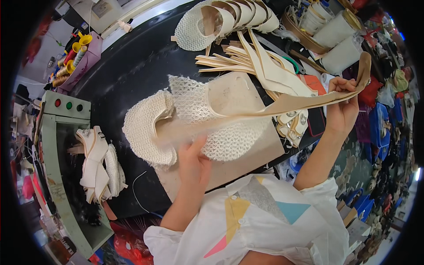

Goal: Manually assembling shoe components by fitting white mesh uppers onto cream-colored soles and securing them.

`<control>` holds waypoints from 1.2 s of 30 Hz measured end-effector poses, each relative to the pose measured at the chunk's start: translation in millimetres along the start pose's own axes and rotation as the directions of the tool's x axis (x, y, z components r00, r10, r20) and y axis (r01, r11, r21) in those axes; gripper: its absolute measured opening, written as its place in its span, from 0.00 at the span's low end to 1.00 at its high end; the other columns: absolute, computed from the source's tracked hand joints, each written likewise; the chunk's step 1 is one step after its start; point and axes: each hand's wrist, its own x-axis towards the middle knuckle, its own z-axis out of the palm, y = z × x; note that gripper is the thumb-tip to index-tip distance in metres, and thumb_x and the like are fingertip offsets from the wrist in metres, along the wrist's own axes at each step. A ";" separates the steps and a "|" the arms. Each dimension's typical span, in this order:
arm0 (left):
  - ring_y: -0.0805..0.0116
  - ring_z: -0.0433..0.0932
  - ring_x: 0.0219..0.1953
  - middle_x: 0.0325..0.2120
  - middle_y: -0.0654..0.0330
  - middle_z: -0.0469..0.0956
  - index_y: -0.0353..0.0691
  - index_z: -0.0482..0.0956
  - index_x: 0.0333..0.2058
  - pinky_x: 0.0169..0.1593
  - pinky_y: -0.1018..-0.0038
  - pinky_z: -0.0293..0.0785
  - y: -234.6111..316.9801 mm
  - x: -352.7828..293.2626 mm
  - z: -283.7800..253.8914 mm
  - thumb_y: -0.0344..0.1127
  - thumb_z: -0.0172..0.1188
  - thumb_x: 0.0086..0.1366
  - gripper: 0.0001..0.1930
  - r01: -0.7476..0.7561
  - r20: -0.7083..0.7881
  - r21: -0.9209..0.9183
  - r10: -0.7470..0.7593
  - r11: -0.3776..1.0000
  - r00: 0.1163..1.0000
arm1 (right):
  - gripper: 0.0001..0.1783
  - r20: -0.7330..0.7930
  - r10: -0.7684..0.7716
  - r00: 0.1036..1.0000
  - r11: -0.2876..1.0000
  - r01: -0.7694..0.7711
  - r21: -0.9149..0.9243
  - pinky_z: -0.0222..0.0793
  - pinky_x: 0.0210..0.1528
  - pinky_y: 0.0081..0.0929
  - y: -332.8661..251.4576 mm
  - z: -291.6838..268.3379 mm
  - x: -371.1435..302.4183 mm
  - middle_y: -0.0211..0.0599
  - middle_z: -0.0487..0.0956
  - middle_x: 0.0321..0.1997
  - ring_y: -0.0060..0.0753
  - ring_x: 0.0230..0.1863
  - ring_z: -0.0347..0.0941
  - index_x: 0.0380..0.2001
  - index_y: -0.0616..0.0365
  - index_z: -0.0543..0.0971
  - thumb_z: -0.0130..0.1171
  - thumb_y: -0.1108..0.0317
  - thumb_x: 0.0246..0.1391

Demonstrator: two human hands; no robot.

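My right hand (343,108) grips one end of a long beige strip (291,104) and holds it up at the right. The strip runs left across the work, blurred near my left hand (193,162), which touches or pinches its other end. Under the strip lies a cream mesh shoe upper (221,128) with a beige lining patch (232,95), resting on a tan board (247,157). A stack of similar mesh uppers (143,128) sits just left of it.
More mesh uppers (221,20) and loose beige strips (260,66) lie farther back on the black table (132,70). Rolls of tape (335,39) stand at the back right. A green machine with buttons (66,106) and thread spools (73,53) are at the left.
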 end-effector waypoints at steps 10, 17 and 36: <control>0.66 0.70 0.51 0.49 0.60 0.70 0.40 0.64 0.53 0.57 0.66 0.66 14.6 22.8 30.6 0.39 0.44 0.68 0.17 -0.138 0.176 -0.364 0.214 0.921 0.961 | 0.08 -0.197 0.110 0.974 0.993 -0.116 -0.019 0.71 0.37 0.28 -1.8 -23.3 9.1 0.41 0.76 0.28 0.29 0.25 0.72 0.35 0.69 0.72 0.49 0.75 0.54; 0.64 0.70 0.52 0.48 0.60 0.73 0.40 0.71 0.48 0.57 0.63 0.66 36.7 34.7 41.0 0.39 0.48 0.66 0.15 -0.052 0.318 -0.418 0.199 0.907 0.927 | 0.09 -0.171 0.287 0.943 0.956 -0.270 0.113 0.74 0.31 0.24 3.7 -58.1 14.9 0.45 0.76 0.27 0.33 0.27 0.74 0.32 0.72 0.74 0.49 0.75 0.53; 0.62 0.71 0.50 0.46 0.54 0.72 0.34 0.66 0.50 0.57 0.65 0.65 -26.3 98.2 20.3 0.43 0.48 0.67 0.20 0.081 -0.065 -0.165 -0.093 0.983 0.994 | 0.10 -0.096 0.243 0.965 0.970 -0.241 0.029 0.73 0.46 0.33 6.5 -52.3 -15.2 0.41 0.76 0.33 0.35 0.37 0.74 0.39 0.67 0.72 0.44 0.74 0.57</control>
